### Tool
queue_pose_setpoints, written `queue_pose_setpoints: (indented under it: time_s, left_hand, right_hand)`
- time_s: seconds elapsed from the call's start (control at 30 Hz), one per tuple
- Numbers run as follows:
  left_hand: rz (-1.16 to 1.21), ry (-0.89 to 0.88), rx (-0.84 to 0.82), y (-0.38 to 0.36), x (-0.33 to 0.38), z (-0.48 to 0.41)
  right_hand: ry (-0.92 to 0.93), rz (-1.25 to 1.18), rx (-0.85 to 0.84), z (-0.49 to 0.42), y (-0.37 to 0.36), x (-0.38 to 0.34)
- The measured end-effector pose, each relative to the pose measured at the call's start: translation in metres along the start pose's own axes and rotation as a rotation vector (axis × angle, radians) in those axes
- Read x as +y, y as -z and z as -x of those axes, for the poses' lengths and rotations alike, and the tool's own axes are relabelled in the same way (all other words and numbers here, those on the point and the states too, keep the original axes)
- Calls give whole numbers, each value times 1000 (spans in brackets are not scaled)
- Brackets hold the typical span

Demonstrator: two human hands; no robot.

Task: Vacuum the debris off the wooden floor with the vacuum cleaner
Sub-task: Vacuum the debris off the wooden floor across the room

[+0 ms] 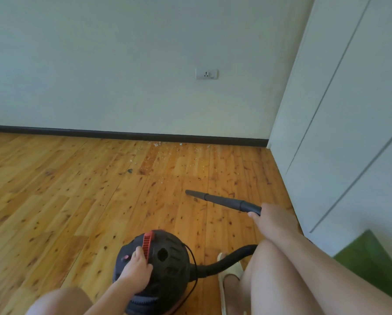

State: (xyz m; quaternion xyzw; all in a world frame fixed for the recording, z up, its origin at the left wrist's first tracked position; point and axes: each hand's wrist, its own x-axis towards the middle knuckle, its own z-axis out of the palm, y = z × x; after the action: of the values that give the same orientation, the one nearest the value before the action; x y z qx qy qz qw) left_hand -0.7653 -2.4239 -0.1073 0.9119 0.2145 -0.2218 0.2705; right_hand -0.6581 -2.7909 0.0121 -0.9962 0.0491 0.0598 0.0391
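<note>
A black round vacuum cleaner [167, 264] with a red handle stands on the wooden floor [54, 201] at the bottom centre. My left hand [137, 269] grips its red handle, thumb near a red switch. My right hand [270, 220] holds the black nozzle tube [222, 201], whose tip hovers low over the floor and points left toward the wall. A black ribbed hose [224, 261] runs from the canister behind my knee. White crumbs of debris [158, 155] lie scattered near the dark baseboard, beyond the nozzle tip. A small grey lump [129, 171] lies to their left.
A pale wall with a power socket [206, 74] rises ahead. White cabinet doors [340, 133] close off the right side. A green mat [372, 258] lies at the lower right. My knees and a pale slipper [230, 269] are near the canister.
</note>
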Motion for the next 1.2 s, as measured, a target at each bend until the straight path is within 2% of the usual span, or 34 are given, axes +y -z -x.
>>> queue_pose_setpoints:
  time_s: [0.17, 0.27, 0.63, 0.93, 1.2]
  left_hand:
    - [-37, -72, 68, -1, 16, -4]
    - [-23, -80, 42, -1, 25, -10]
    - [126, -74, 257, 16, 38, -42]
    - [123, -75, 235, 22, 24, -23]
    - [48, -59, 284, 20, 23, -24]
  right_hand:
    - [19, 9, 5, 1, -5, -5]
    - [47, 21, -4, -3, -3, -15]
    - [182, -34, -50, -30, -14, -49]
    - [267, -33, -26, -33, -16, -92]
    - [330, -1, -25, -28, -28, -124]
